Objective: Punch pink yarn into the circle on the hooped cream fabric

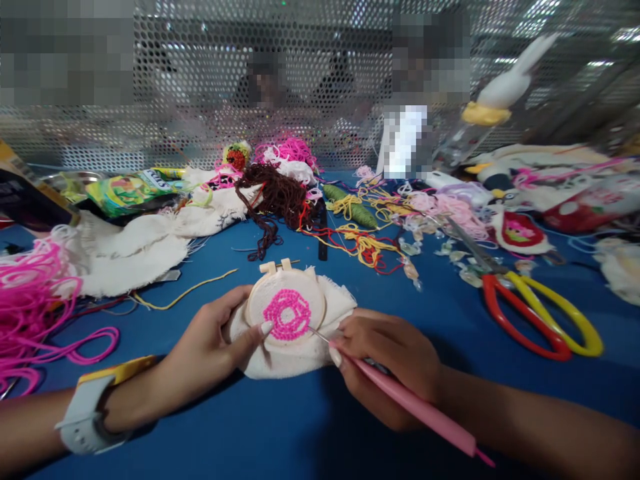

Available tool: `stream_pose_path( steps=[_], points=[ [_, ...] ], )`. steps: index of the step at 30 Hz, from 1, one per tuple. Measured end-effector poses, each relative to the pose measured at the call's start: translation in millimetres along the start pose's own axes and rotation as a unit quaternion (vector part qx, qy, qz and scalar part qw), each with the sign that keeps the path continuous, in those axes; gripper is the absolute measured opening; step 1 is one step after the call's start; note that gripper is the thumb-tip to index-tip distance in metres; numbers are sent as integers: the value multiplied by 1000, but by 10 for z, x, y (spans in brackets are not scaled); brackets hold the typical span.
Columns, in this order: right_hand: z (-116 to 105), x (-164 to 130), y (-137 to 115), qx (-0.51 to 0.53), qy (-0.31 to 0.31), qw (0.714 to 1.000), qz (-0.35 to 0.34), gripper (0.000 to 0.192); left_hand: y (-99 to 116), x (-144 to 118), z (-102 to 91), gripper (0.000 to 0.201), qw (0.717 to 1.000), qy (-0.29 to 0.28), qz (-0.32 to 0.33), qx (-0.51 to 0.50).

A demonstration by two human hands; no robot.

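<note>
My left hand [213, 347] pinches the edge of the embroidery hoop [286, 301], thumb pressed on its white cloth [300, 357] on the blue table [280, 433], while my right hand [387, 363] grips the pink punch needle [415, 407], its tip touching the pink stitching [287, 315], with red-yellow scissors [535, 310] well apart to the right.

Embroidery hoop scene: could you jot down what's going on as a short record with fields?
Left hand: holds the hoop and its cloth, thumb on the rim
Right hand: grips a pink needle tool, tip at the pink stitching
Surface: blue table
Right side: scissors, red and yellow handles
Far side: loose yarn, white fabric
</note>
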State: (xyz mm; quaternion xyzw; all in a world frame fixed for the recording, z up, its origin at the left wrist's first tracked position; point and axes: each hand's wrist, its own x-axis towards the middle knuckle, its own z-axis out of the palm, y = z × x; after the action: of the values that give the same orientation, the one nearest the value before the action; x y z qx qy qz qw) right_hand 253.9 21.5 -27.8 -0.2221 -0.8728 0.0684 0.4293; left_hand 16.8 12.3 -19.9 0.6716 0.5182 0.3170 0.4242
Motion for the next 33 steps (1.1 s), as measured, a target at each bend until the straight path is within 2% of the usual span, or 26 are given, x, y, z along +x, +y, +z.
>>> stream_pose_path(
  steps=[11, 16, 20, 26, 33],
  points=[
    [-17, -30, 38, 25, -2, 1000, 13, 18, -14, 1, 9, 32, 1000, -1, 13, 6],
    [1, 17, 27, 33, -70, 996, 48, 14, -11, -10, 10, 35, 1000, -10, 13, -10],
    [36, 4, 62, 47, -133, 989, 45, 9, -34, -21, -2, 37, 1000, -19, 19, -6],
    [-10, 20, 22, 25, -27, 999, 8, 17, -12, -17, -6, 34, 1000, -18, 15, 5],
    [-100, 57, -2, 29, -19, 999, 7, 21, -48, -16, 2, 32, 1000, -19, 14, 0]
  ],
)
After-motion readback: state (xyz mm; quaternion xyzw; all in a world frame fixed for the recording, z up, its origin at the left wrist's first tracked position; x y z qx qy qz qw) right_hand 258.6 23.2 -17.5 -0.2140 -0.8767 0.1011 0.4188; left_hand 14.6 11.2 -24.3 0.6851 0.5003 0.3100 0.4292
